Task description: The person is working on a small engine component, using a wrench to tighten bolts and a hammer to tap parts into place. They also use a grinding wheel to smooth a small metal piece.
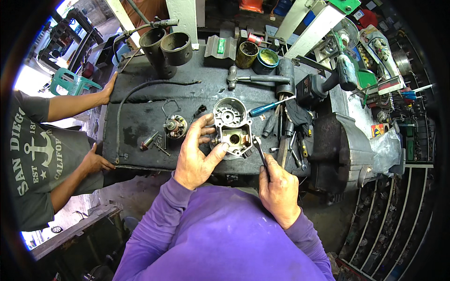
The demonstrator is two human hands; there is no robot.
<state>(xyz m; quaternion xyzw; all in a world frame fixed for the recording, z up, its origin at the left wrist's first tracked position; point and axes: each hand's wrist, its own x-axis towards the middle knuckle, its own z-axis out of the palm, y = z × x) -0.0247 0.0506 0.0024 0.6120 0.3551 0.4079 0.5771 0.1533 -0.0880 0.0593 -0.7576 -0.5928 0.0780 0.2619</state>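
Steadying a grey cast-metal housing (pixel 232 126) on the dark, greasy workbench (pixel 140 84), the left hand (pixel 197 152) lies against the housing's left flank: fingers spread and curved along the casting's edge, thumb pressing its lower left corner. Hand partly open, gripping only the side of the part.

Housing sits near the bench's front edge, roughly centre. Round bearing end points away from the person; open rectangular cavity faces up, with a brass-coloured piece visible inside.

Right hand (pixel 280 192) is closed in a fist around the handle of a slim dark tool (pixel 259 152). Tool tip meets the housing's lower right corner. Probably a small spanner or driver; the head is too small to tell.

Left of the housing, just apart from the left fingers: a round brush-holder assembly (pixel 176 126) with copper windings showing. A few loose bolts (pixel 154 143) lie beside it, nearer the front edge.

Right of the housing: a blue-handled screwdriver (pixel 265 108) lying diagonally, and a cluster of hand tools (pixel 286 140). A hammer (pixel 258 78) lies farther back. A cordless drill (pixel 328 82) rests at the bench's right end.

Back of bench: two dark steel cylinders (pixel 166 49), and an open tin of greenish grease (pixel 267 58).

A second person in a grey shirt stands at the left, one hand (pixel 108 89) flat on the bench's far left corner, the other hand (pixel 96 161) on its near left edge.
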